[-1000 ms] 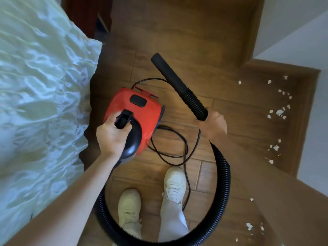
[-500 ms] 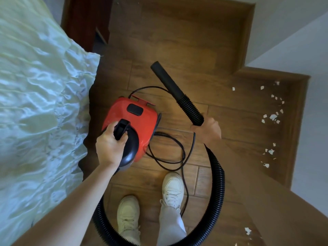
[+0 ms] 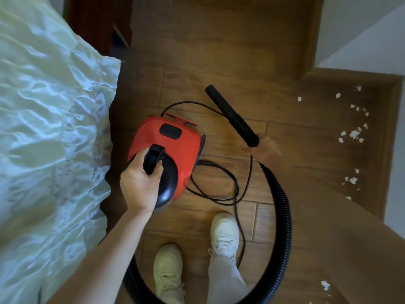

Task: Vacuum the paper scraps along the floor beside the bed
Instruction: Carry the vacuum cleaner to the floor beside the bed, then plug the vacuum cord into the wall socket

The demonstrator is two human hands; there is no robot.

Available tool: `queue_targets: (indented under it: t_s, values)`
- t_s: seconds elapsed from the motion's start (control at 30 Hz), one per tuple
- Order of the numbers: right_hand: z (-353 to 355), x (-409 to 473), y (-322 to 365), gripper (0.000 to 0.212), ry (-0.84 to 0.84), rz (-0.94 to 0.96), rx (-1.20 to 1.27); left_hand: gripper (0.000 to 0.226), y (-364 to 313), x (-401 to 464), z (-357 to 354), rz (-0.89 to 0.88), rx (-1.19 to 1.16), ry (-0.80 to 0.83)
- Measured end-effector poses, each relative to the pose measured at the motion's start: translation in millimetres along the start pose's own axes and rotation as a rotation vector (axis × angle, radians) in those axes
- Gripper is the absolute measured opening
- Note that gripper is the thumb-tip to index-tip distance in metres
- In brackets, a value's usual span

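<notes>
The left hand [image 3: 141, 178] reaches down from the lower left on a straight bare forearm, and its grip is closed round the black handle [image 3: 153, 159] of the red vacuum cleaner [image 3: 171, 150], knuckles up, thumb on the far side of the handle. The right hand [image 3: 268, 148], blurred, comes in from the lower right; its grip holds the ribbed black hose [image 3: 282, 205] where it meets the nozzle [image 3: 228, 110], fingers wrapped round it as far as the blur lets one tell. The nozzle slants up and away from that hand, its open end above the floor [image 3: 219, 51]. From the same hand the hose sweeps down and round behind two white shoes [image 3: 223, 231]. Between the two hands a thin black cord [image 3: 219, 185] lies looped on the boards. Left of the left hand the pale quilted bed [image 3: 43, 128] runs along the floor's edge. Well to the right of the right hand, the paper scraps [image 3: 354, 134] lie scattered near the wall [image 3: 394, 150], apart from the nozzle, with a few more at lower right.
</notes>
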State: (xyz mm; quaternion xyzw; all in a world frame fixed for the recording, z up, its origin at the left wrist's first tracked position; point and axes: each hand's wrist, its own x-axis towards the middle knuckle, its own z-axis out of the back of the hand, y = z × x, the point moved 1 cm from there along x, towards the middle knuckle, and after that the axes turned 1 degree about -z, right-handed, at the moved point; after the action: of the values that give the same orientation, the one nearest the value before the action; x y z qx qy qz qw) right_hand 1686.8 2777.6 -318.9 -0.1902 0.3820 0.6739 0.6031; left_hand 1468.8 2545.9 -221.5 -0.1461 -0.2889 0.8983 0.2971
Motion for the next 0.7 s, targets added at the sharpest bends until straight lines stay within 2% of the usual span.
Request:
queue_targets:
  t_s: [0.17, 0.23, 0.33, 0.5, 0.7]
  values:
    - [0, -8, -5, 0.056, 0.091, -0.013, -0.014, 0.043, -3, 2, 1, 0.001, 0.24, 0.107]
    - [6, -23, -5, 0.06, 0.125, 0.004, -0.048, 0.054, -9, 2, 4, -0.044, 0.341, 0.174]
    - [24, -59, 3, 0.056, 0.077, 0.078, -0.141, 0.066, -25, 3, 12, -0.148, 0.461, 0.253]
    - [50, -128, 7, 0.054, -0.009, 0.164, -0.119, 0.058, -84, 1, 30, -0.346, 0.597, 0.355]
    - [70, -199, -21, 0.054, -0.137, 0.138, -0.07, 0.054, -165, -31, 28, -0.656, 0.642, 0.488]
